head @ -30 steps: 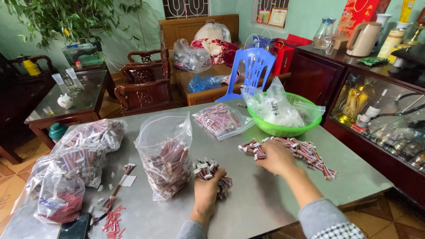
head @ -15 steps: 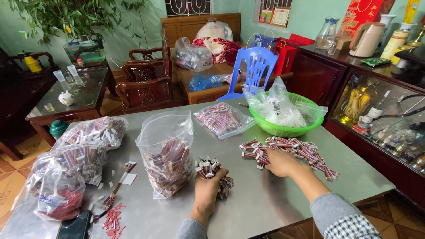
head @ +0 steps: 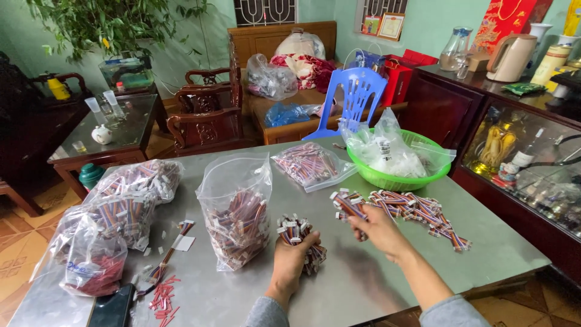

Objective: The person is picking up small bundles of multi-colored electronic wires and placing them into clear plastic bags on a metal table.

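Gathering looks to be the step: near frame centre the left hand (head: 289, 260) grips a wire bundle (head: 298, 233) closed-fisted, the right hand (head: 376, 229) pinches more wires (head: 347, 203) beside the loose pile (head: 417, 212), which likely need aligning with that bundle

**One head-worn camera, looking down and forward over a metal table**

We see the scene through a single camera worn on the person's head, so no second view overlaps with it. It points forward and tilts downward. The metal table (head: 387, 284) fills the near and middle ground, close enough that the left hand (head: 289, 261) and right hand (head: 380, 230) enter from the bottom edge with only the forearms showing. Farther off, the view is wide enough to take in a blue plastic chair (head: 358, 97), wooden furniture and the green far wall (head: 200, 36).
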